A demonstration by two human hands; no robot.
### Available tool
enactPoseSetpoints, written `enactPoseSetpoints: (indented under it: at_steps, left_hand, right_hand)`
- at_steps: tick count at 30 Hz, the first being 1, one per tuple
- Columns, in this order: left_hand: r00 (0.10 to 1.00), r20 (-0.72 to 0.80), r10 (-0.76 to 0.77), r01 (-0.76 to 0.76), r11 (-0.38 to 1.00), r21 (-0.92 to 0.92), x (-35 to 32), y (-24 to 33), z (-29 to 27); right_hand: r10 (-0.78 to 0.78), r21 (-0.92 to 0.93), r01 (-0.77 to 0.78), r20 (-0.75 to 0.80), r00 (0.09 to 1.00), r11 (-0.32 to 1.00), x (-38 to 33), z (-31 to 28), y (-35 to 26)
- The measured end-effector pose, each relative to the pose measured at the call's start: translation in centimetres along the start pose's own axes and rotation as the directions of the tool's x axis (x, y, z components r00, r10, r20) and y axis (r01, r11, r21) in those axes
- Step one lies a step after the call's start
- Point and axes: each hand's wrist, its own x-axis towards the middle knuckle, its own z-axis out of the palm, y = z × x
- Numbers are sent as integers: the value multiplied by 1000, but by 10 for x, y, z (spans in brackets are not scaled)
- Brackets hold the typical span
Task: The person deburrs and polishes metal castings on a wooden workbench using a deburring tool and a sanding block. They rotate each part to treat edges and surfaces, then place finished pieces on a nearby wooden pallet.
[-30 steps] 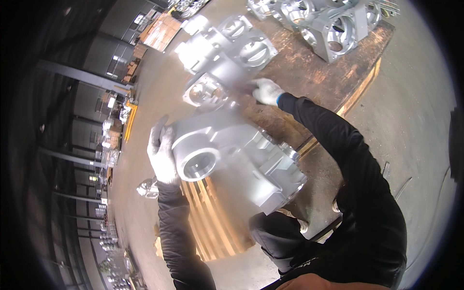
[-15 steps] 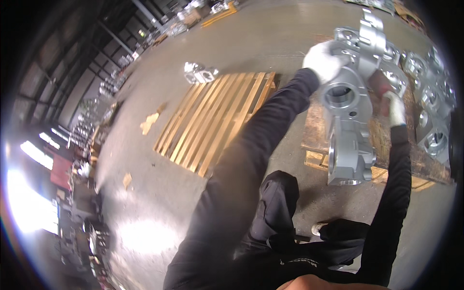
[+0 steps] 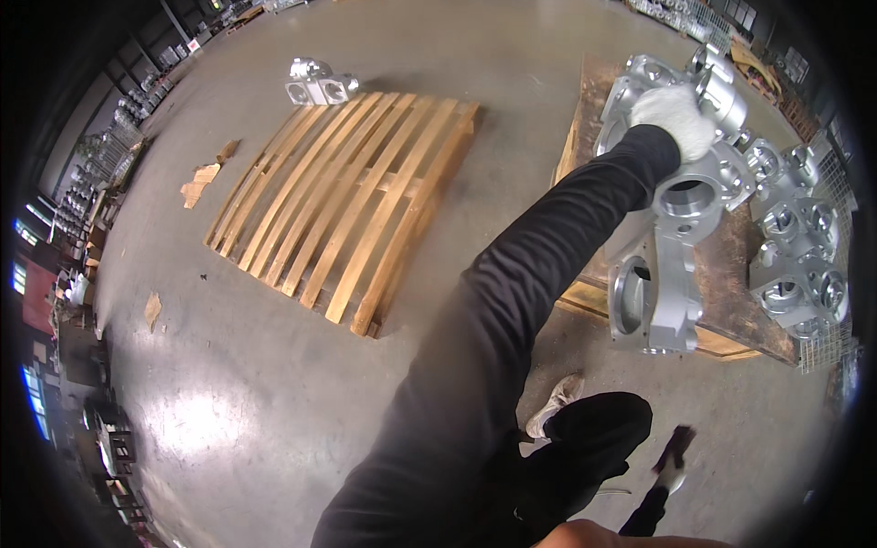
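A large silvery metal casting (image 3: 671, 283) with round bored openings stands at the near edge of a worn wooden table top (image 3: 731, 265). My left hand (image 3: 674, 121), in a white glove, is closed on its upper part; the fingertips are hidden behind the glove's back. Other castings crowd around that hand, among them a round cylindrical one (image 3: 722, 100). My right hand (image 3: 671, 473) is low at the lower right, away from the castings and above the floor. It is blurred, with a dark reddish-brown patch at its finger end; whether that is glove or a held thing I cannot tell.
More castings (image 3: 786, 283) stand at the table's right side beside a wire mesh (image 3: 827, 338). To the left, a slatted wooden pallet (image 3: 347, 201) lies on the concrete floor, with another casting (image 3: 320, 84) at its far edge. Scraps of cardboard (image 3: 198, 185) lie farther left.
My right hand has left the casting and dropped down toward the lower right. My left hand stays at the casting's upper part. The whole view has shifted, with the pallet now farther left.
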Motion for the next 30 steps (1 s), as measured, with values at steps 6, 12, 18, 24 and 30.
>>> enactPoseSetpoints:
  at_steps: [6,12,18,24,30]
  left_hand:
    - [961,-274,48,-56,998,-22,-9,-17,34]
    - [928,-369,-60,37,997,-69,-8,6,21]
    - [932,209,-297,349,891,-290,14,12,-20]
    - [782,435,-446,559,811,-173,45,15,-44]
    - [776,440,-451,583,780,-228,10,-4,-148]
  right_hand:
    - [333,-251,-343,-83,939,905,-9,41,29]
    - [-84,329,171,-261,962,929,63,-3,-194]
    - [-546,488,477,0,838,731,-22,-62,-425]
    - [-468,639,47,510,722,768,-115,-109,-591]
    - [5,700,-358,451,892,618,-97,-83,-702]
